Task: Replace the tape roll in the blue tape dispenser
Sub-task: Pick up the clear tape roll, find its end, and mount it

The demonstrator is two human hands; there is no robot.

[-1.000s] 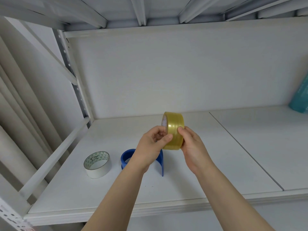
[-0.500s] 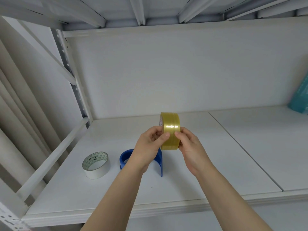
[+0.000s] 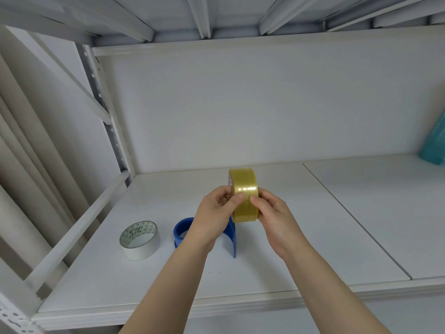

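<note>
Yellow tape roll [image 3: 243, 196] between both hands [image 3: 243, 213]

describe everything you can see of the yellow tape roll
The yellow tape roll is a wide ring of glossy, translucent amber tape on a pale core, seemingly full. It is held upright, edge-on to the camera, above the shelf. The left hand and right hand pinch it, thumbs on its outer face.

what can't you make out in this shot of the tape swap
Head view only:
- Blue tape dispenser: middle hidden behind the left hand.
- Yellow tape roll: loose end not discernible; core mostly turned away.
- Teal object: cut off by right edge.
- White tape roll: core marking too small.
</note>
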